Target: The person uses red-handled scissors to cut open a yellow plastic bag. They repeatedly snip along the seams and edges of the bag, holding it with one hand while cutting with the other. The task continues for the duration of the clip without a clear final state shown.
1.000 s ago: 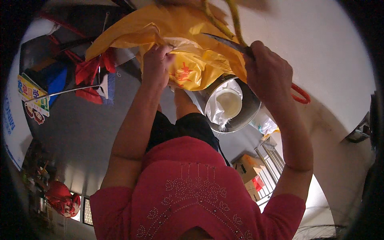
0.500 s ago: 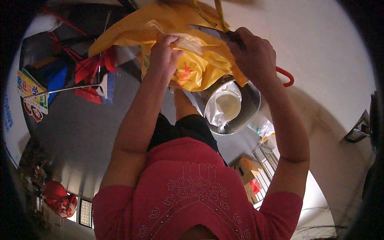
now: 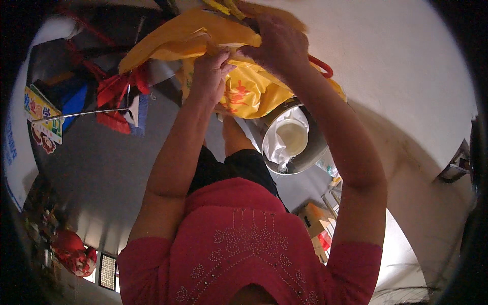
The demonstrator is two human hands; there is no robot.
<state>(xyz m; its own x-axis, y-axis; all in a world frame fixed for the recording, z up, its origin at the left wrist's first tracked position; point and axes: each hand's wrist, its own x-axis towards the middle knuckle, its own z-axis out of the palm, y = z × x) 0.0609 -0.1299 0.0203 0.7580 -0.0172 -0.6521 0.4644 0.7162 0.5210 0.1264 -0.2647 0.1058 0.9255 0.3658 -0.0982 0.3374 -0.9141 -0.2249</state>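
Note:
A large yellow plastic bag [image 3: 241, 96] with red print hangs bunched in front of me. My left hand [image 3: 209, 73] is closed on its gathered upper edge. Beside it, my right hand [image 3: 279, 46] curls over the top of the bag, its thumb toward my left hand. That hand is round the dark handle of a knife [image 3: 251, 23]; the blade is mostly hidden behind yellow plastic and a yellow strap [image 3: 221, 6]. Below the bag stands a metal pot [image 3: 317, 142] holding a crumpled white plastic bag [image 3: 274, 145] and a pale round tub [image 3: 292, 137].
A broom [image 3: 137, 114] and red cloth [image 3: 112, 107] are at the left, near a colourful sign [image 3: 43, 114]. A red curved handle [image 3: 321, 66] shows beyond my right wrist. Cardboard boxes [image 3: 312, 218] stand at lower right. A pale wall [image 3: 406, 76] rises on the right.
My right hand has moved left and up, close to my left hand, with the knife blade going mostly out of sight. My left hand keeps its hold on the bag.

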